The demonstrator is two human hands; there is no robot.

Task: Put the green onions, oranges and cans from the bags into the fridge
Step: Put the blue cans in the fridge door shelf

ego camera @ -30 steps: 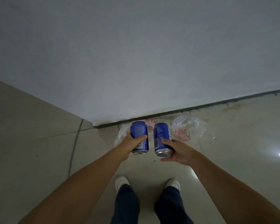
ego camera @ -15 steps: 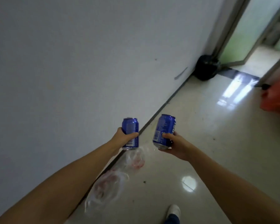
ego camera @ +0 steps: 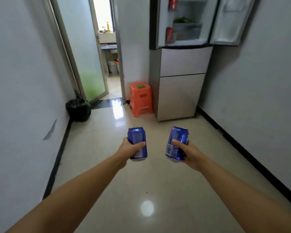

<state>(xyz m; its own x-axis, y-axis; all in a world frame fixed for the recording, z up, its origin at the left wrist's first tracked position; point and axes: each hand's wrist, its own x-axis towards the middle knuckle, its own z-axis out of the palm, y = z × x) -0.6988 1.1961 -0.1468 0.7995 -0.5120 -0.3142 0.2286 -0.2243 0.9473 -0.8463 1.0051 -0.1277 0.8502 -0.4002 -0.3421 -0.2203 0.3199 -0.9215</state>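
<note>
A narrow hallway with plain white walls and a glossy cream tile floor runs ahead to a silver fridge standing against the far right corner. Both of its upper doors are swung open; the lit inside shows something leafy and green on a shelf, and red cans sit in the left door's racks, their print too blurred to read. Just left of the fridge stands an orange plastic stool with a small green thing on top. Further left a frosted glass door hangs open onto a brighter room, and a black bag slumps at the foot of the left wall.

Both bare forearms reach forward over the floor, well short of the fridge. The left hand has its grip closed round a blue drink can, thumb across the front, the can about upright. The right hand grips a second blue can, thumb laid along its side, the can tilted with its top leaning right. The second can carries a barcode panel and small white print low on its side; no brand name can be made out on either can. The two cans are apart, with bare floor between them.
</note>
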